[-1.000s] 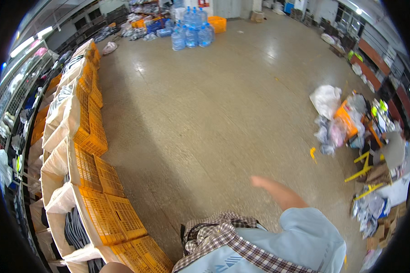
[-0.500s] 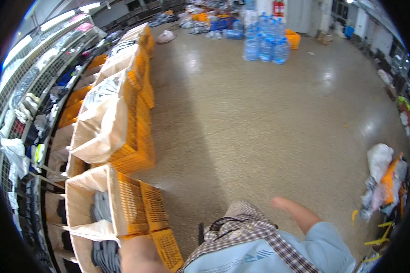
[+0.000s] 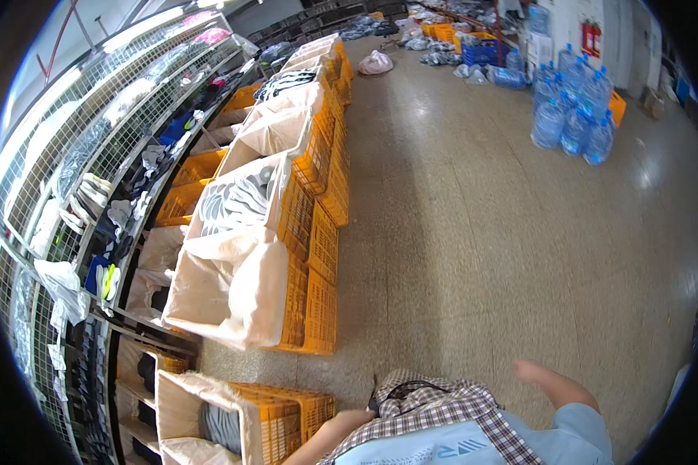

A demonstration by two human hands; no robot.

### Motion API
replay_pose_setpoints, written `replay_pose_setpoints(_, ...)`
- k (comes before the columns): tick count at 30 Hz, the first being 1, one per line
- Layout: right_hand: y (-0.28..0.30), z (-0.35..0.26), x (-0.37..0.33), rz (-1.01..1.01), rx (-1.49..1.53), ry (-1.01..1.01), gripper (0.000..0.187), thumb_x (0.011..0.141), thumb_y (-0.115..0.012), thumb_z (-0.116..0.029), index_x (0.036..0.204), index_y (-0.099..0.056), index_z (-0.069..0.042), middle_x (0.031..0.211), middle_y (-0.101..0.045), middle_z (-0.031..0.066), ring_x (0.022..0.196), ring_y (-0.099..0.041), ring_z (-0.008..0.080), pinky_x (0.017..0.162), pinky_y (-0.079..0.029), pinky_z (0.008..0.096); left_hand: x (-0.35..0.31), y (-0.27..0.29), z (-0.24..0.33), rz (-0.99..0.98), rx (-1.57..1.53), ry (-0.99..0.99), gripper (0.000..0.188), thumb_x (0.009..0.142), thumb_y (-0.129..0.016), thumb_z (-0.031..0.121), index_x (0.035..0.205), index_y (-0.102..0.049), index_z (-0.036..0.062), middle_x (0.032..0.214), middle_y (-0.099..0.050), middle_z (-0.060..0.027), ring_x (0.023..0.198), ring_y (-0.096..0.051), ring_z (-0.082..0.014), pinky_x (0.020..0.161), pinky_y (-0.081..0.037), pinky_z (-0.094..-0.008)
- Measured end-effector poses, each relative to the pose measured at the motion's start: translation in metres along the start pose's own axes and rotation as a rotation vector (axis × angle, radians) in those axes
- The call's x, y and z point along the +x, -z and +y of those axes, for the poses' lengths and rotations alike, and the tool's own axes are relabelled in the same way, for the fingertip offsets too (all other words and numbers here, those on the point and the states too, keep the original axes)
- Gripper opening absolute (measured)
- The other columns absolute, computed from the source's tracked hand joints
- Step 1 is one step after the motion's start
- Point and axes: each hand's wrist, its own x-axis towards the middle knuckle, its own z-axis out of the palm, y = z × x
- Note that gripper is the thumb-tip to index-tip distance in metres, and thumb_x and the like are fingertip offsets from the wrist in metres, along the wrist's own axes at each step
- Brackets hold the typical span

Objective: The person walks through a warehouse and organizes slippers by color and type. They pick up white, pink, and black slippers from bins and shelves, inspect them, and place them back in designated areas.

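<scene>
My left hand (image 3: 350,421) is low in front of me, beside the checked apron (image 3: 426,395) at my waist. Its fingers are too indistinct to make out, and nothing shows in it. Out to the right, over the floor, hangs my right hand (image 3: 530,373). It is foreshortened and its fingers cannot be told apart; I see no object there. Nearest to the left hand stands an orange plastic crate (image 3: 283,422) at the lower left. Its cream cloth liner (image 3: 177,403) holds folded grey fabric pieces (image 3: 220,426).
A row of lined orange crates (image 3: 318,306) runs away along the left. Behind it, wire-mesh shelving (image 3: 93,139) carries socks and clothing. Large blue water bottles (image 3: 570,116) stand at the far right. A whitish bag (image 3: 375,63) lies on the speckled floor (image 3: 473,256).
My view has turned left, so the crates and bottles sit further right in it. My left hand has come from over the near crates to beside the apron; the right stays out to the side.
</scene>
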Motion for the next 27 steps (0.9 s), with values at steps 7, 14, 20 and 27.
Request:
replay_pose_setpoints(7, 0.287, -0.260, 0.204, 0.496, 0.536, 0.438, 0.022, 0.089, -0.053, -0.016, 0.106, -0.059, -0.003, 0.098, -0.064, 0.0073, 0.089, -0.059, 0.0191, 0.079, -0.049, 0.0353, 0.235, 0.046, -0.113, -0.034, -0.693, 0.149, 0.046, 0.091, -0.048, 0.030, 0.128, -0.049, 0.0030, 0.121, -0.057, -0.0212, 0.114, -0.054, -0.0315, 0.097, -0.041, -0.0384)
replay_pose_setpoints(14, 0.397, -0.321, 0.385, -0.168, -0.212, 0.544, 0.023, 0.082, -0.054, -0.014, 0.099, -0.064, -0.003, 0.096, -0.066, 0.0137, 0.087, -0.062, 0.0262, 0.077, -0.049, 0.0388, 0.372, 0.439, -0.031, -0.008, 0.173, -0.156, 0.027, 0.084, -0.055, 0.023, 0.101, -0.057, 0.0023, 0.102, -0.063, -0.0178, 0.097, -0.062, -0.0353, 0.077, -0.051, -0.0455)
replay_pose_setpoints(20, 0.488, -0.287, 0.501, 0.105, 0.244, -0.136, 0.023, 0.084, -0.055, -0.018, 0.094, -0.065, 0.000, 0.092, -0.065, 0.0126, 0.086, -0.060, 0.0232, 0.077, -0.047, 0.0376, 0.586, 0.655, -0.009, 0.295, 0.239, -0.286, 0.020, 0.088, -0.050, 0.022, 0.098, -0.059, 0.0060, 0.100, -0.063, -0.0152, 0.092, -0.061, -0.0360, 0.075, -0.050, -0.0446)
replay_pose_setpoints(27, 0.715, -0.283, 0.630, -0.140, -0.013, -0.252, 0.033, 0.092, -0.049, -0.024, 0.115, -0.062, -0.005, 0.116, -0.060, 0.0152, 0.109, -0.055, 0.0301, 0.091, -0.043, 0.0414, 0.828, 0.684, -0.128, 0.052, -0.227, -0.085, 0.029, 0.089, -0.047, 0.025, 0.099, -0.063, 0.0020, 0.100, -0.063, -0.0216, 0.097, -0.058, -0.0370, 0.084, -0.046, -0.0438)
